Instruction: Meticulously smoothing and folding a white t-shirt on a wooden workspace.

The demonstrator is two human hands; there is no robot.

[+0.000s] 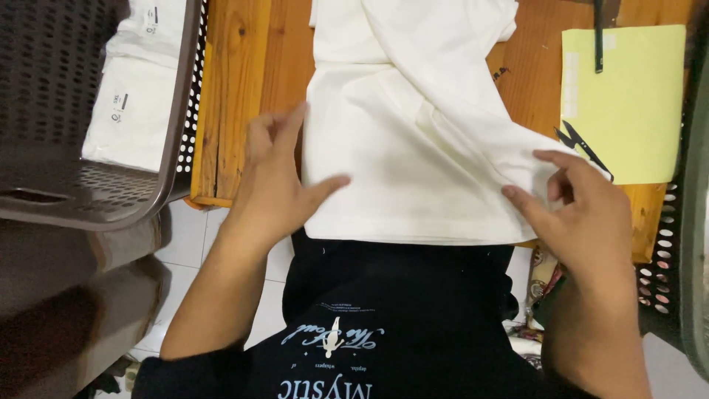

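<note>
A white garment [402,140] lies partly folded on a wooden table [236,81], reaching to the near edge. My left hand [277,174] rests on the garment's left edge, fingers spread, the thumb pressing on the cloth. My right hand [583,214] pinches the cloth at the right side, where a folded sleeve part ends. Below, I see my black shirt with white print.
A brown perforated plastic basket [88,192] at the left holds folded white garments in clear bags [136,89]. A yellow paper sheet [628,96] lies on the table at the right, small black snips [580,144] beside it. Another basket's perforated wall [665,244] stands at the far right.
</note>
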